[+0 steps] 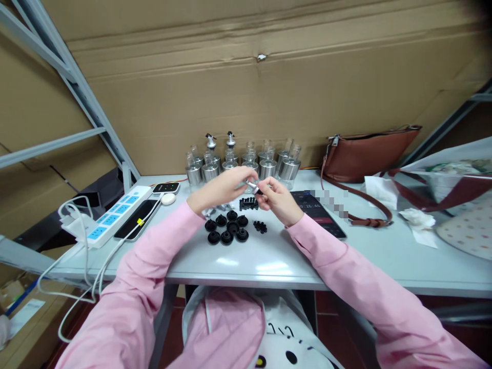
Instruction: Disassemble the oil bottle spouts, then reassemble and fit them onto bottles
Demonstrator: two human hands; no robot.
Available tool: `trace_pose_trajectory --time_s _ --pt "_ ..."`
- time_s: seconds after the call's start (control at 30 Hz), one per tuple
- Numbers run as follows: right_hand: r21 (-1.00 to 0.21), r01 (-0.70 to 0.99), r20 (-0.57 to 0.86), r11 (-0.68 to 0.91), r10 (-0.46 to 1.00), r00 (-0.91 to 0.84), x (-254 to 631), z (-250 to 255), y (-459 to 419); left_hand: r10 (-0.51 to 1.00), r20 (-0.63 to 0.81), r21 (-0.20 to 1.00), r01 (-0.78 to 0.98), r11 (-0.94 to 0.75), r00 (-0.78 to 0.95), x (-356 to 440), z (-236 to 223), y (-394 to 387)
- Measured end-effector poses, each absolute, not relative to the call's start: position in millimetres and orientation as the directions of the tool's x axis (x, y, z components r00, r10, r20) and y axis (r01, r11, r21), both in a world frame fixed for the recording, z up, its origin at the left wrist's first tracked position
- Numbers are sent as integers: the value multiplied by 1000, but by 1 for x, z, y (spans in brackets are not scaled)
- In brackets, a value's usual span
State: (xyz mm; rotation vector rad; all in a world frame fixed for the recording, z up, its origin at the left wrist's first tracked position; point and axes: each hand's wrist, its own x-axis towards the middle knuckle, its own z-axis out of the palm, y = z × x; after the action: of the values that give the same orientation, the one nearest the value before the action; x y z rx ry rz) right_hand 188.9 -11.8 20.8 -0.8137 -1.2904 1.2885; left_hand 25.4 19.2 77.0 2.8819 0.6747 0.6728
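Note:
Over the middle of the table, my left hand point(232, 185) and my right hand point(275, 199) meet at a small silver pour spout point(252, 186). The fingertips of both hands close on it, and a dark part shows at its right end, partly hidden by my right fingers. Just below my hands lie several round black stoppers point(226, 237), a row of small black tubes point(248, 204) and a cluster of tiny black caps point(260, 226). More silver spout pieces point(216, 210) lie partly hidden under my left hand.
Several glass bottles with metal bands point(267, 166) stand along the cardboard back wall, two topped with pourers point(211, 142). To the right are a tablet point(321, 215), a brown bag point(372, 154) and crumpled tissue point(418, 220). A power strip point(119, 215), phone point(134, 225) and cables lie left.

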Motion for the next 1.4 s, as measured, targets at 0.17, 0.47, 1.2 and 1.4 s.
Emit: trace_pose_trajectory --time_s 0.17,0.47,1.2,1.4 --pt "-930 -363 135 55 970 -200 175 20 -15 402 568 -223 604 -765 719 34 28 10" --pt "-949 -302 139 88 978 -153 152 19 -27 413 615 -300 684 -665 672 17 22 18" --pt "-38 679 653 733 533 -538 167 24 -32 321 434 -274 463 -843 842 4 42 22" --pt "329 632 716 702 251 -652 171 29 -24 321 462 -365 507 -780 827 -1 42 29"
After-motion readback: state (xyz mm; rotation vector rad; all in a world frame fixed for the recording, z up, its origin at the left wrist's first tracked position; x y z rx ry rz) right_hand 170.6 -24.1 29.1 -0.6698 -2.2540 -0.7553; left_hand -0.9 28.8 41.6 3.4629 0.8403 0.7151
